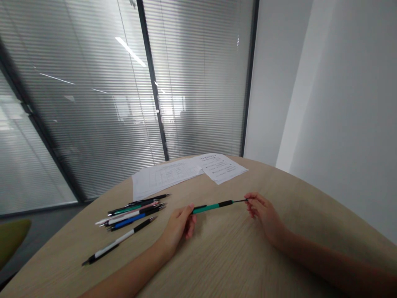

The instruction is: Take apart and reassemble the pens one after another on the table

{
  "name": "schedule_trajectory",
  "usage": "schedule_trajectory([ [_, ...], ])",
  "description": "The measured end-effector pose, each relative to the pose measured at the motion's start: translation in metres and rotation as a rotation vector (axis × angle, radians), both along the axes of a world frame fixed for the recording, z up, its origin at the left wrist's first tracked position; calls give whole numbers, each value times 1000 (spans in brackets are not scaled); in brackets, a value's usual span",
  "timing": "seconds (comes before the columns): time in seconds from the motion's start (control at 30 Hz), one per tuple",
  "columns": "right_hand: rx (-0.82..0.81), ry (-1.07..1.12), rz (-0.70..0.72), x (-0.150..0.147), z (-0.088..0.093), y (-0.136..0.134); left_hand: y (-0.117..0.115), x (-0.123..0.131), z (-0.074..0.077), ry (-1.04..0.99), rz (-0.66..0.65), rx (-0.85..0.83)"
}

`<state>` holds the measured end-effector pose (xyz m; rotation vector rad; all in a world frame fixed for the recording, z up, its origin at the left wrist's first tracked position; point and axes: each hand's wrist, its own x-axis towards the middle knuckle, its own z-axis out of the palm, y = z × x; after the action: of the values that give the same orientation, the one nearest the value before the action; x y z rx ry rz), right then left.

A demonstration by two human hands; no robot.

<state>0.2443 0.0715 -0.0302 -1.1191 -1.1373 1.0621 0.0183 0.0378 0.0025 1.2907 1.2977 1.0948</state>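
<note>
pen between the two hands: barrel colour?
Green barrel, with a black grip toward the right hand; shows best in the head view, the only one.

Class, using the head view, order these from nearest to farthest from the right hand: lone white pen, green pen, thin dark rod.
1. Thin dark rod: at the right hand.
2. Green pen: left, in the left hand.
3. Lone white pen: farthest left, on the table.
</note>
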Motion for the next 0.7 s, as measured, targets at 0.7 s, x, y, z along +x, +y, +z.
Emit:
schedule_trajectory([
  [0.7,-22,306,-233,19,-9,29,0,-1,-2,172,-17,64],
])
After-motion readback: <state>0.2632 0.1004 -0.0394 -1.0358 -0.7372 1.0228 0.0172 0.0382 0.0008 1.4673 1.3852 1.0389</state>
